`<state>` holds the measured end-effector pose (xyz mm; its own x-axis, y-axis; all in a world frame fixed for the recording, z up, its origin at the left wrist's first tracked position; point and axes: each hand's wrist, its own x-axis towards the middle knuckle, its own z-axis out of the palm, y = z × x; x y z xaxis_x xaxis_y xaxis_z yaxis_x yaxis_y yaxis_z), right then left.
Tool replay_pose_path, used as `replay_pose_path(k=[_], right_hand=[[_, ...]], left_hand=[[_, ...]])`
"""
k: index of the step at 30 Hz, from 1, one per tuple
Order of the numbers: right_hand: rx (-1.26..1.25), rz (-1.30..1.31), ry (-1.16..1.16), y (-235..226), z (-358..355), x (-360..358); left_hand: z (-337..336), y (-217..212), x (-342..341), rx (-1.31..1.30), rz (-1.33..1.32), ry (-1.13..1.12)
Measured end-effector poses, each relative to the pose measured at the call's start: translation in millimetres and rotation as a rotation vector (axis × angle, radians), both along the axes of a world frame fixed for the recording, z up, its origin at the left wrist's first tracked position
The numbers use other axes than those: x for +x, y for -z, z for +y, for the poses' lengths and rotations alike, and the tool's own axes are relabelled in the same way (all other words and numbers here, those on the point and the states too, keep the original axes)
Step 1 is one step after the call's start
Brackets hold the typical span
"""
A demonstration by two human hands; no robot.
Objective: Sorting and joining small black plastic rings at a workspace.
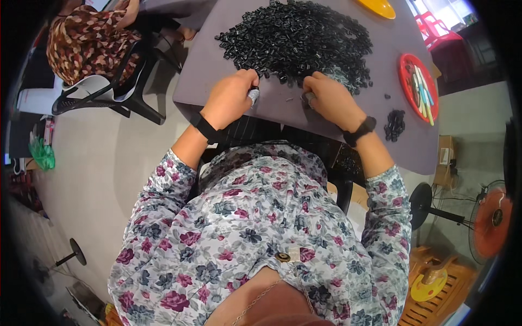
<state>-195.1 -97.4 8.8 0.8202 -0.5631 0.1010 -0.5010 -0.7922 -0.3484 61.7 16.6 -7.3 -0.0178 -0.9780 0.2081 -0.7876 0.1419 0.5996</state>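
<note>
My left hand (pixel 231 95) is closed at the near edge of the table, its fingers curled together. A small grey-white wrapped or shiny bit (pixel 253 94) shows at its fingers, and a dark spot sits by the knuckle; what it grips is too small to make out. My right hand (pixel 333 100) is also closed, fingertips pinched, beside the near side of a large pile of small black plastic pieces (pixel 293 41). Something greyish peeks from under its fingers. Thin pale slivers (pixel 342 75) lie on the pile near the right hand, and one tiny strip lies between the hands.
To the right stand a red round tray (pixel 405 81) with several long-handled tools and a small heap of black pieces (pixel 395 125). A yellow dish (pixel 380 7) sits at the far edge. Another person (pixel 89 43) sits at left; an orange fan (pixel 492 220) stands at lower right.
</note>
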Motion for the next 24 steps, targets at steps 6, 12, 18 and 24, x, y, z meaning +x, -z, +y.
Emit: replay_pose_path(k=[6,12,18,24], right_hand=[[-0.036,-0.064,0.051,-6.0,21.3,23.4],[0.013,-0.045,-0.075,8.6,24.9,34.5],[0.083,0.014,0.087,-2.1,6.6,-2.5],[0.108,-0.153,0.153,-5.7,13.9,-12.1]], left_hand=[[-2.4,0.7,-3.6,-0.009,0.011,0.014],[-2.5,2.5,-3.1,-0.022,-0.002,0.027],[-5.5,4.9,-6.5,-0.044,-0.051,0.089],[-20.8,-1.2,-26.4,-0.047,-0.055,0.15]])
